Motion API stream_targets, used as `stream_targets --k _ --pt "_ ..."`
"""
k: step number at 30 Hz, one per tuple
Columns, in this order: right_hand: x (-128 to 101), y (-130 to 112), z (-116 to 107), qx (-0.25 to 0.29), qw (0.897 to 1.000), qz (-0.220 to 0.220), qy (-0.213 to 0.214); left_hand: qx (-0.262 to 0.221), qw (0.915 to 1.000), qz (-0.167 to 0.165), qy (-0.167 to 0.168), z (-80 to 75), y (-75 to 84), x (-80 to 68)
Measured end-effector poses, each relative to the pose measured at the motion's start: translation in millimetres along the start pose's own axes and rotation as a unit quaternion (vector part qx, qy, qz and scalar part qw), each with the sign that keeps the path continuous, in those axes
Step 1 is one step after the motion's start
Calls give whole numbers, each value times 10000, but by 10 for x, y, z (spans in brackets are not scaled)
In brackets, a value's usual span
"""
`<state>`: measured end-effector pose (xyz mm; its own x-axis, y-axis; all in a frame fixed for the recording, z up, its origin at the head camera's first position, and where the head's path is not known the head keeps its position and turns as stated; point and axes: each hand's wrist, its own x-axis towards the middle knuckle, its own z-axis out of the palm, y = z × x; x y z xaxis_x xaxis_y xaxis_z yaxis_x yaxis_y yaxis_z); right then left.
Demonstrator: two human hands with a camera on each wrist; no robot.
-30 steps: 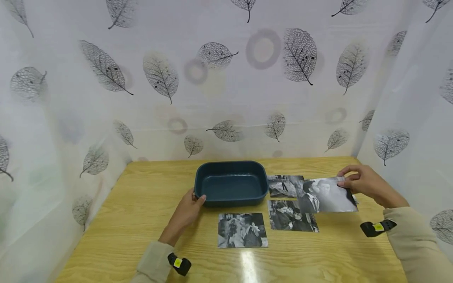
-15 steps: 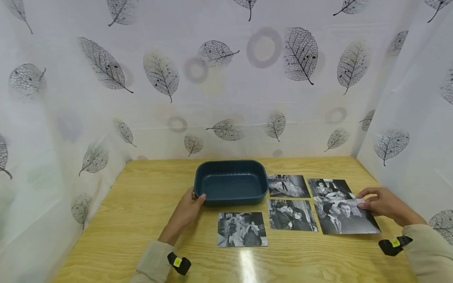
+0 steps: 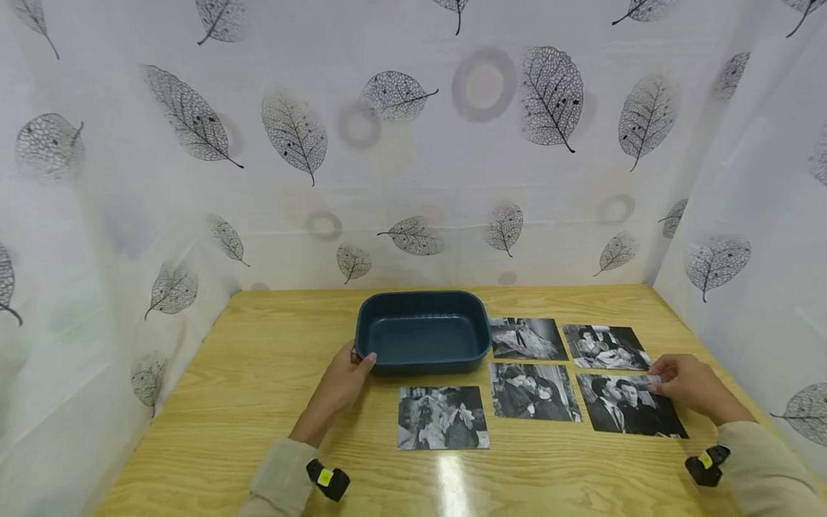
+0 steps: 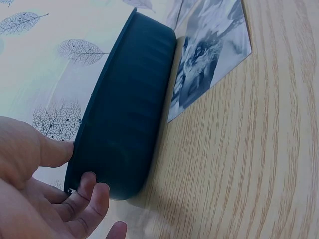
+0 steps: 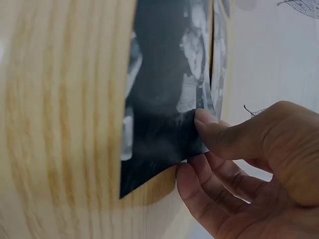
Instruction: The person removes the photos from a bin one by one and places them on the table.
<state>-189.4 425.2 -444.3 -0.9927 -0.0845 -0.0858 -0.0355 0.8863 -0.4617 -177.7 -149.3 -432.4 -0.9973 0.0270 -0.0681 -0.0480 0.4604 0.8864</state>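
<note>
A dark blue-green rectangular dish (image 3: 423,370) stands at the back middle of the wooden table. My left hand (image 3: 341,382) grips its near left corner, with the thumb at the rim and the fingers against the outer wall, as the left wrist view shows. At the right, my right hand (image 3: 694,386) pinches the upper right corner of a black-and-white photo (image 3: 629,406) of two people. That corner is bent up a little in the right wrist view, while the rest lies low over the table. Just behind it lies another photo (image 3: 606,347).
Beside the dish's right end lies a photo (image 3: 528,339), with another photo (image 3: 535,392) in front of it. A further photo (image 3: 443,418) lies nearer, below the dish. Leaf-patterned curtains (image 3: 413,172) enclose the table's (image 3: 258,359) back and sides.
My right hand has brought the photo of two people down and toward me, uncovering the photos under it, and laid it in front of the back right one. My left hand keeps still.
</note>
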Motion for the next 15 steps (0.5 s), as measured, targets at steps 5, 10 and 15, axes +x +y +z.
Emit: stream_targets --k 5,10,15 --pt "6 -35 19 -212 9997 97 59 79 10000 7 32 -6 5 -8" --pt "0 -70 33 -311 9994 119 84 68 10000 -24 31 -18 5 -13" --pt "3 -92 41 -404 9991 97 99 -2 9999 -99 19 -25 -3 -23"
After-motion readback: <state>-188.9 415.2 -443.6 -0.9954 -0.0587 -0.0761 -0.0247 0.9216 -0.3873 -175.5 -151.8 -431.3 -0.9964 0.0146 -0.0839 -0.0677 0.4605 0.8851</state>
